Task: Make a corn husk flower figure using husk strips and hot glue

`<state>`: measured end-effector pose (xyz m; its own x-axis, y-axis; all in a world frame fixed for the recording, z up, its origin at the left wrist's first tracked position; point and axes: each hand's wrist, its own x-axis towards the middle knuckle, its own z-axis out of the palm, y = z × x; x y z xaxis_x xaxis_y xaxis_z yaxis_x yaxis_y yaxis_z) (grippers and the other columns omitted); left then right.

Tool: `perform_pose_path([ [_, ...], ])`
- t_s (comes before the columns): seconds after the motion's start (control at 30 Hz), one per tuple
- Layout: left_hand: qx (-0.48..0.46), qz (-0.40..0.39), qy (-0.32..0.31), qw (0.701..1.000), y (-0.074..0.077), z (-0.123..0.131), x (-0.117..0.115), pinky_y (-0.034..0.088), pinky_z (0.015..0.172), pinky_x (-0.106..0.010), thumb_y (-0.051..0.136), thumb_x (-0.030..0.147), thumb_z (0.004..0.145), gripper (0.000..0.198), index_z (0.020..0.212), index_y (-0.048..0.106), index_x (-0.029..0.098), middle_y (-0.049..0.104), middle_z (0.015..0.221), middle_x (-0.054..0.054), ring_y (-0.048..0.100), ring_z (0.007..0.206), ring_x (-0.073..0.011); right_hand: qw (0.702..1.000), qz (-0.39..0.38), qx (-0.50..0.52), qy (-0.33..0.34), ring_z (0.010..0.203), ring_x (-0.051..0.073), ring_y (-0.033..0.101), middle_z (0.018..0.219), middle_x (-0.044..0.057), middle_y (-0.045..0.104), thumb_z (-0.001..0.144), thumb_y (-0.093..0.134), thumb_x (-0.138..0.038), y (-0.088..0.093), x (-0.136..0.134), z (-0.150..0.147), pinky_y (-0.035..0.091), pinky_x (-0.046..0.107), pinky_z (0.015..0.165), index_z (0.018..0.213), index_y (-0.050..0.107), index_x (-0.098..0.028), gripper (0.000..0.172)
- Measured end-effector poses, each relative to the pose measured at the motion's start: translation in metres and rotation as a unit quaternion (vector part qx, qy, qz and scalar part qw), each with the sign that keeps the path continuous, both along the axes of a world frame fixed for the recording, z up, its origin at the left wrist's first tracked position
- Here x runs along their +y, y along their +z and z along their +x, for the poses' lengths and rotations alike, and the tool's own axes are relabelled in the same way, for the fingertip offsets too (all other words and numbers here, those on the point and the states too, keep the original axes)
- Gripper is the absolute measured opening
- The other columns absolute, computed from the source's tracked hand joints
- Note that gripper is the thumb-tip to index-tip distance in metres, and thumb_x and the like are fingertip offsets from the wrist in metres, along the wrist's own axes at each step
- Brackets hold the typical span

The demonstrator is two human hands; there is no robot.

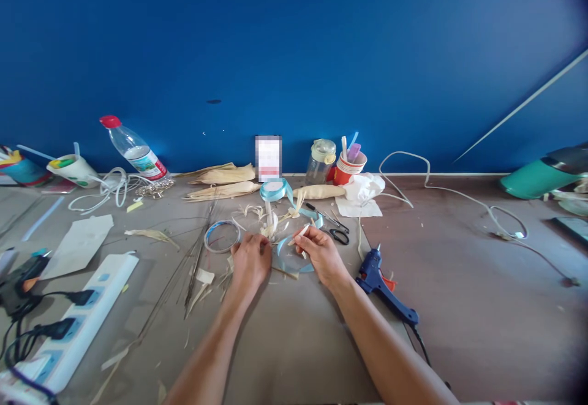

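My right hand [319,250] pinches a small pale strip [301,233], which looks like dried corn husk, between thumb and fingers. Close by on its left, my left hand [252,259] is closed with the fingertips together; what they hold is too small to make out. Light-blue ribbon [281,257] curls on the table between and behind the hands. Its spool [272,189] stands just beyond. Left of my left hand lies a roll of tape [222,236]. Scraps of husk [200,298] and thin dark wires [195,270] are scattered beside it.
A blue hot glue gun [383,285] lies right of my right arm, near black-handled scissors [339,235]. A white power strip [92,322] with plugs sits at left. Along the blue wall stand a plastic bottle [138,151], a clear jar [320,163] and red paper cups [350,167].
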<state>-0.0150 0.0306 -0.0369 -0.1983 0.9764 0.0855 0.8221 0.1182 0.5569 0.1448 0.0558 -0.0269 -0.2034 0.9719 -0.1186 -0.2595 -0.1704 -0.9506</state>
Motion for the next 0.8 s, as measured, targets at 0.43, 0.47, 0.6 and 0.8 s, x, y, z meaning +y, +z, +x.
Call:
perform_pose_path([
  [0.43,-0.627,-0.130,-0.062,0.766,0.026,0.005,-0.012,0.038,0.052,-0.021,0.069,0.031,0.068,0.023,0.069,0.053,0.015,0.059,0.064,0.002,0.049,0.050,-0.0070,0.993,-0.004,0.104,0.064,0.053,0.008,0.042,0.056,-0.004,0.050,0.065,0.072,-0.033,0.010,-0.006,0.004,0.033,0.023,0.054,0.071,0.064,-0.019,0.017],
  [0.47,-0.638,-0.136,-0.061,0.756,0.027,0.004,-0.012,0.037,0.051,-0.020,0.071,0.029,0.067,0.024,0.069,0.052,0.015,0.059,0.066,0.002,0.049,0.049,-0.0058,0.991,-0.002,0.111,0.070,0.053,0.009,0.043,0.057,-0.004,0.050,0.065,0.072,-0.033,0.011,-0.007,0.005,0.034,0.023,0.055,0.070,0.064,-0.019,0.018],
  [0.6,-0.676,-0.151,-0.054,0.719,0.027,0.003,-0.012,0.039,0.050,-0.019,0.075,0.025,0.064,0.026,0.073,0.053,0.015,0.058,0.068,0.003,0.048,0.048,-0.0040,0.990,0.005,0.106,0.097,0.057,0.010,0.045,0.062,-0.003,0.052,0.066,0.072,-0.034,0.013,-0.009,0.005,0.038,0.025,0.060,0.070,0.064,-0.020,0.017],
  [0.8,-0.718,-0.162,-0.040,0.676,0.025,0.005,-0.012,0.038,0.047,-0.018,0.076,0.025,0.063,0.034,0.090,0.059,0.015,0.056,0.067,0.003,0.046,0.046,-0.0030,0.991,0.004,0.094,0.091,0.058,0.010,0.045,0.067,-0.001,0.056,0.065,0.072,-0.036,0.012,-0.008,0.004,0.039,0.026,0.061,0.072,0.066,-0.021,0.018],
])
